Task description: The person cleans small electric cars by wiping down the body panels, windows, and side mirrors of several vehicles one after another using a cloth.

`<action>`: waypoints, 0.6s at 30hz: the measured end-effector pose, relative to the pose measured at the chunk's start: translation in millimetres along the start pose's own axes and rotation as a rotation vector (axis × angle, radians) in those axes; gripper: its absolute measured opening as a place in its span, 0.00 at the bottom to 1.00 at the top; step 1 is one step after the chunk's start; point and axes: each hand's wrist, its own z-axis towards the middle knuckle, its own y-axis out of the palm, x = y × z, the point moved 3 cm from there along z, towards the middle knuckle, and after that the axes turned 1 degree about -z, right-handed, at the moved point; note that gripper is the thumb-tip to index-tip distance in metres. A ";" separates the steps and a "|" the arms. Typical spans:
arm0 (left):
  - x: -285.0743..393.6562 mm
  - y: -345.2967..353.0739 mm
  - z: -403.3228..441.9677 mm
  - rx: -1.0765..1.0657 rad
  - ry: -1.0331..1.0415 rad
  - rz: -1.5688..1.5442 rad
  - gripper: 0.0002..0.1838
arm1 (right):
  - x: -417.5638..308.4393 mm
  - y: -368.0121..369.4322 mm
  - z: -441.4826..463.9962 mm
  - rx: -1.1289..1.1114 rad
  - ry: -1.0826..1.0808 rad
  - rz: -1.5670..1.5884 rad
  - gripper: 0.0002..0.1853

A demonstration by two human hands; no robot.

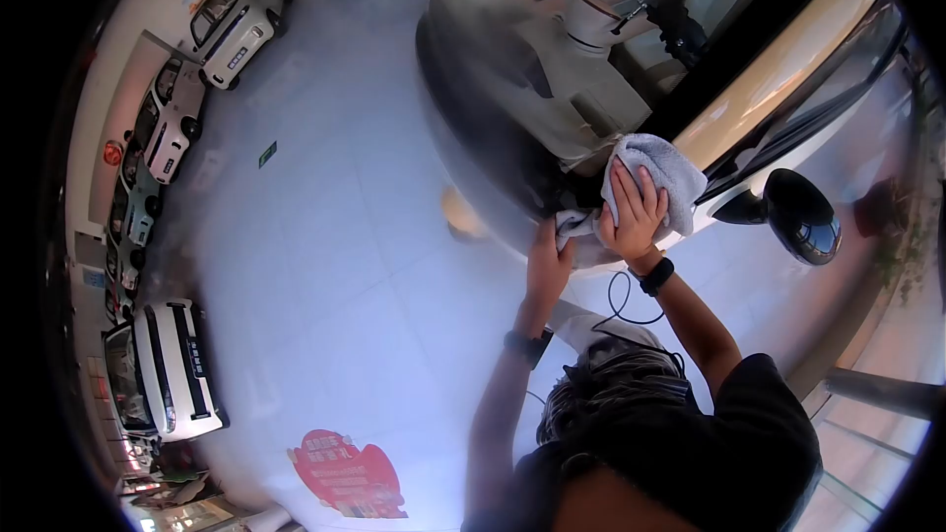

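Pressing grey cloth [675, 177], right grip [636, 212] spread flat; left grip [548, 261] pinched on cloth's end

The shirt [690, 443] is black with short sleeves [769, 389]. Beyond it, a black left band [529, 346] and right band [657, 277] circle the wrists; between, a thin dark cable [639, 322] loops.

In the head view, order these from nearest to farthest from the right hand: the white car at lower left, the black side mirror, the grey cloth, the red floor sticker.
1. Grey cloth: directly under the right hand.
2. Black side mirror: off to the right.
3. Red floor sticker: lower left.
4. White car: far left, beyond the sticker.
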 end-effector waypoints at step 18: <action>-117.3 -128.5 83.3 -0.173 -0.343 -0.233 0.21 | -114.0 70.4 21.6 -0.410 0.319 0.368 0.28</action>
